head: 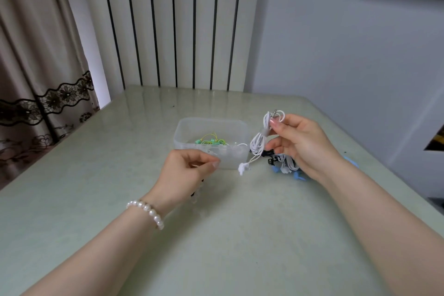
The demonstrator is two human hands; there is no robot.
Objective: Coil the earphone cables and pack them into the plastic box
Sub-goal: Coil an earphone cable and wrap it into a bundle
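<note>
Right hand (300, 144) pinches coiled white earphones (258, 143) above surface (216, 235), beside box (211, 143). Left hand (189, 168) curled, contents unclear. Coil done; next: lower into box beside green pair (211, 140).

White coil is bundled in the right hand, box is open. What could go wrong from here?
1. The white earbud dangles loose below the white coil; it may snag the plastic box rim.
2. The right hand pinches only the coil's top; loops may slip undone.
</note>
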